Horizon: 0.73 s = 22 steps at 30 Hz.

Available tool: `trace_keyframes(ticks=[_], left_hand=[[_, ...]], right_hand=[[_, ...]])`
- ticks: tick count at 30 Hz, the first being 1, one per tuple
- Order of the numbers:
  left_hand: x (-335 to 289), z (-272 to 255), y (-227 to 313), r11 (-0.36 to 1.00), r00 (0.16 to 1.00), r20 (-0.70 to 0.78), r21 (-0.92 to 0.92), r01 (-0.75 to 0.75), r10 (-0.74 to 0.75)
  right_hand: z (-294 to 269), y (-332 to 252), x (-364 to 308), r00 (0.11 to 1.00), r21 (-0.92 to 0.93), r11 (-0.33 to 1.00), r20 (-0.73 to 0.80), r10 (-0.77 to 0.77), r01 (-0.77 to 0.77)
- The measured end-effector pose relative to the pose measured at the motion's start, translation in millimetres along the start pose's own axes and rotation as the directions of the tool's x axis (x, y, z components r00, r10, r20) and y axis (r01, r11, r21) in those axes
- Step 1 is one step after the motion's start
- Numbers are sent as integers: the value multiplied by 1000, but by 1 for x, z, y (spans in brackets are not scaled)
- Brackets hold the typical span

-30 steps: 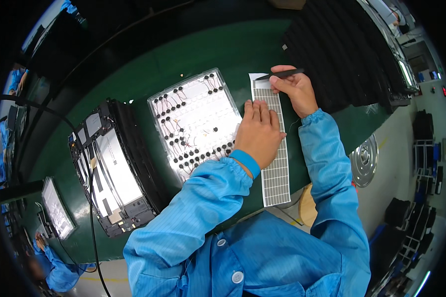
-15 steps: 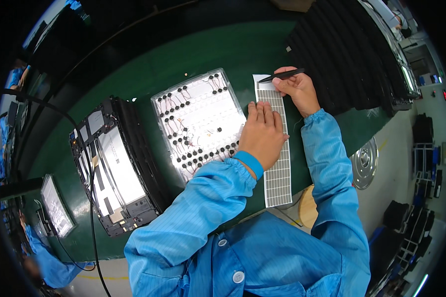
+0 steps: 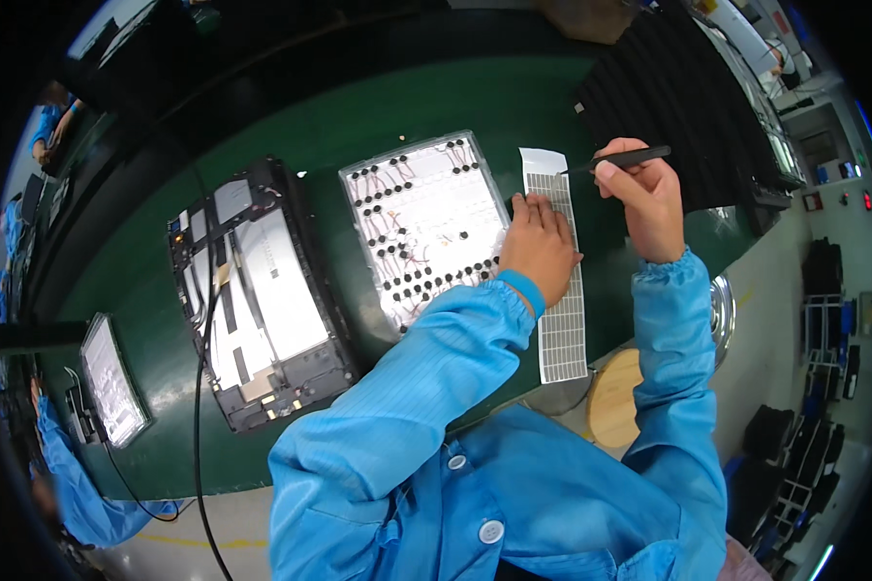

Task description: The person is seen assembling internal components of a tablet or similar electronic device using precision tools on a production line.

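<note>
A long white sheet of small grey rectangular stickers point(image 3: 563, 334) lies on the green bench. My left hand point(image 3: 543, 247) rests flat across its middle, fingers stretched out and pressing it down. In my right hand point(image 3: 641, 198) is a pair of black tweezers point(image 3: 639, 157), pinched between thumb and fingers. Their fine tip points left, at the upper part of the sheet; whether it touches cannot be made out. Left of the sheet, a clear tray point(image 3: 426, 208) carries several small round black parts with thin reddish wires. My left wrist wears a blue band point(image 3: 521, 290).
An opened device stack point(image 3: 281, 281) with silver battery panels stands left, a black cable point(image 3: 202, 387) hanging past it. A flat screen device point(image 3: 113, 382) lies farther left. Stacked black panels point(image 3: 649, 97) rise at the back right. A round wooden stool point(image 3: 615, 399) is below the bench edge.
My right hand has drawn back to the right from the sheet's top, the tweezers with it. The left hand stays on the sheet. The whole view has shifted somewhat.
</note>
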<state>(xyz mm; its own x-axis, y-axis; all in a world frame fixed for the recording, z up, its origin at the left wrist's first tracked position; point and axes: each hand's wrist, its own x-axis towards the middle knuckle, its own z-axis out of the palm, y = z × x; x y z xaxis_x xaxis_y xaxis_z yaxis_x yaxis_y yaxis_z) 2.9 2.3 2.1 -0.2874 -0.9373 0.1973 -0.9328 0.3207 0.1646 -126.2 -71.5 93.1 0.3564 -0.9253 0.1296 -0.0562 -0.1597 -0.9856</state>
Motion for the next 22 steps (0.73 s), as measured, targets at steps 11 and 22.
trace_keyframes(ticks=[11, 22], left_hand=[[-142, -147, -39, 953, 979, -179, -267, -142, 95], [-245, -206, -197, 950, 902, -303, -157, 271, -307]], right_hand=[[198, -72, 44, 894, 76, 989, 423, -150, 130], [332, -41, 65, 880, 47, 994, 471, 61, -94]])
